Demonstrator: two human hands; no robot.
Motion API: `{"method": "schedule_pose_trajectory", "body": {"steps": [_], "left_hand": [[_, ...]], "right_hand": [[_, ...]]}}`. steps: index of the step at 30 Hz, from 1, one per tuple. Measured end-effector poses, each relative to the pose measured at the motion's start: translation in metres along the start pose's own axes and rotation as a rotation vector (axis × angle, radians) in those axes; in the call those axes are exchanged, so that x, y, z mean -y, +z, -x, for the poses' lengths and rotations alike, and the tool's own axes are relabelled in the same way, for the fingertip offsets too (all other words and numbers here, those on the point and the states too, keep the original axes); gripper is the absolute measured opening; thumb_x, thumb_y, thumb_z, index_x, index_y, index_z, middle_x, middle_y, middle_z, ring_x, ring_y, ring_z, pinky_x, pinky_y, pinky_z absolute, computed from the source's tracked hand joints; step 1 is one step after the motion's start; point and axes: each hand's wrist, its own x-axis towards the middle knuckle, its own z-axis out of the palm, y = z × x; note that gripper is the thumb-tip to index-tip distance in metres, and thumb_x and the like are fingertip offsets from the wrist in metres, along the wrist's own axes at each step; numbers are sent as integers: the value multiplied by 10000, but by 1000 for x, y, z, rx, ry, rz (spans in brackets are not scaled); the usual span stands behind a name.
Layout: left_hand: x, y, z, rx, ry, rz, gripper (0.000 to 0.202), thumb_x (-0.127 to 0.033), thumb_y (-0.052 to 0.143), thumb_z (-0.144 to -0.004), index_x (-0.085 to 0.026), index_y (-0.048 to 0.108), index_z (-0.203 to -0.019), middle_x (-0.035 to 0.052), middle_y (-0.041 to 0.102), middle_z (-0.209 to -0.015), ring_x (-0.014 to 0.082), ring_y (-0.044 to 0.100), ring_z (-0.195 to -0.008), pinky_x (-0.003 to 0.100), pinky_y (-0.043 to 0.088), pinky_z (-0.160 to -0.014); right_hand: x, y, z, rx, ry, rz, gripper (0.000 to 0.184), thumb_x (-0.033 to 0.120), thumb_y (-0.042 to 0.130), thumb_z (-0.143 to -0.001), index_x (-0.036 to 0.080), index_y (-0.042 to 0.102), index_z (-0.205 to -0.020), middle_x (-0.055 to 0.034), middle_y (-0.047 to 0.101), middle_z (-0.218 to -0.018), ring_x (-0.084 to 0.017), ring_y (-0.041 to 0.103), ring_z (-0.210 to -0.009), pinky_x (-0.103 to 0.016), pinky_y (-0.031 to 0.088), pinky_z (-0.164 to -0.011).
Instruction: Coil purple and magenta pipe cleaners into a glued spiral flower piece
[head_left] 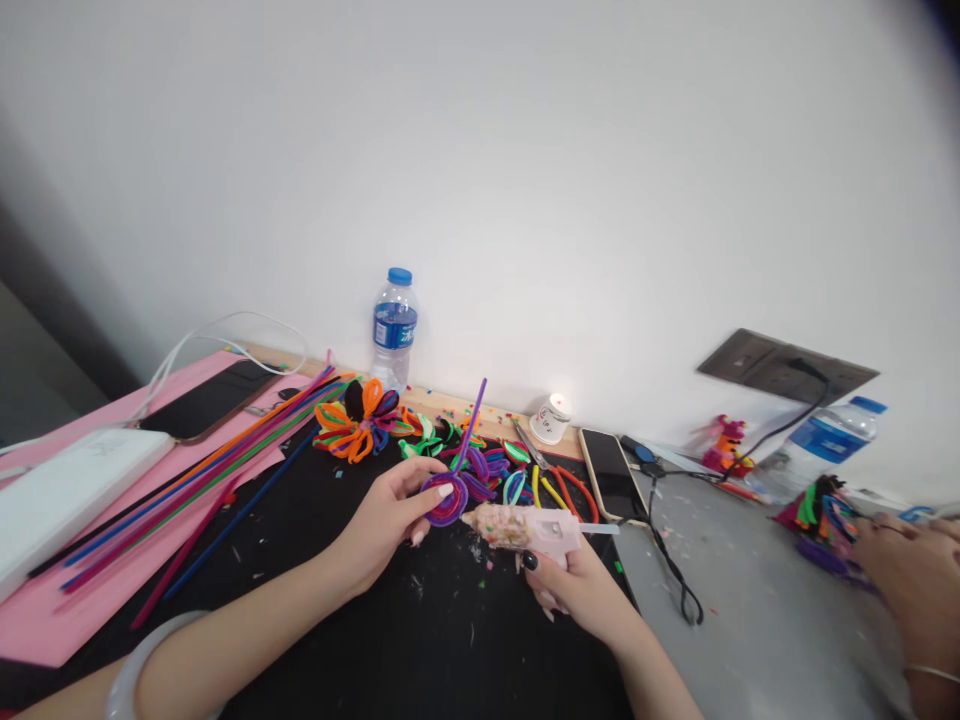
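A crafter's left hand (390,518) pinches a purple-and-pink pipe-cleaner coil (445,501) between thumb and fingers, above the black mat (337,655) in front of a white wall. With the coil as the centre of the dial and the wall at 12, its straight purple tail (472,422) points to 1 o'clock. The right hand (574,592) wraps the handle of a pale pink hot-glue gun (553,538) between 3 and 4 o'clock, a glue stick (602,528) jutting from its back end. The nozzle (471,519) sits at the coil's edge; I cannot tell from here whether it touches, nor whether the trigger is squeezed.

The step in hand looks to be gluing the wound disc. The next move, in my judgement, calls for a steady pinch, a small bead laid along the rim, and fingertips kept off the hot tip.

Around them, an orange looped flower (367,422) lies between 10 and 11 o'clock, a water bottle (394,335) stands at 11, an upturned paper cup (551,420) at 2, and loose pipe cleaners (206,478) stretch out at 9. Far off at 3, a co-worker's hand (904,565) reaches in beside another colourful bundle (819,515).
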Motion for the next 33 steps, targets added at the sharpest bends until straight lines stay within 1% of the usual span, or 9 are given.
{"method": "schedule_pose_trajectory", "body": {"steps": [2,7,10,13,18,23,26,29,33], "left_hand": [[0,0,0,2,0,-2,267,-318,685,-733,-167,581,-928,-29,577,-738,-9,337,-370,156,221,-368],[2,-1,1,12,-13,-3,279,-326,691,-725,-167,580,-926,-23,583,-747,-10,328,-363,161,218,-364],[1,0,2,41,-31,-1,275,-318,693,-724,-171,581,-927,-28,578,-753,-18,325,-360,157,221,-363],[0,1,3,70,-41,-2,261,-310,692,-728,-172,582,-921,-29,571,-776,-25,319,-360,153,224,-360],[-1,2,3,137,-62,-10,235,-303,687,-736,-169,580,-898,-47,541,-706,-18,303,-360,150,220,-354],[-2,4,6,189,-97,-10,236,-300,696,-728,-164,581,-883,-40,555,-702,-17,297,-351,153,220,-349],[-4,5,7,205,-109,-6,227,-294,698,-728,-165,582,-874,-38,558,-708,-21,292,-353,150,221,-348],[-4,5,8,218,-123,-6,216,-288,696,-732,-165,585,-872,-39,551,-702,-19,290,-362,145,224,-345],[-2,4,7,227,-124,1,208,-276,698,-732,-166,588,-871,-44,537,-686,-15,294,-368,138,218,-336]], "right_hand": [[0,-1,0,-20,4,-4,414,526,624,-754,161,491,-898,107,338,-484,-36,261,-374,-186,289,-374],[-4,-5,0,-50,-6,-25,472,528,608,-766,159,457,-1019,105,368,-502,-39,274,-376,-183,302,-371],[-8,-7,-1,-79,-20,-21,505,542,603,-762,160,437,-1046,114,358,-491,-45,278,-366,-188,318,-365],[-10,-10,-2,-110,-25,-8,510,551,607,-754,163,434,-1037,117,349,-484,-49,278,-363,-195,328,-362],[-10,-9,-2,-133,-43,2,507,559,606,-753,164,434,-1022,115,342,-479,-50,278,-372,-194,320,-368],[-8,-6,-2,-159,-53,-13,502,552,633,-727,172,450,-1000,103,363,-493,-55,297,-384,-195,318,-369],[-7,-6,-3,-165,-70,-34,474,551,618,-742,174,456,-980,102,353,-498,-55,290,-390,-198,323,-376],[-6,-6,-3,-178,-100,-53,463,561,604,-751,175,455,-960,106,335,-495,-52,274,-391,-192,304,-375],[-5,-7,-4,-213,-103,-59,448,546,607,-757,175,451,-954,112,318,-492,-48,265,-386,-186,285,-379]]}}
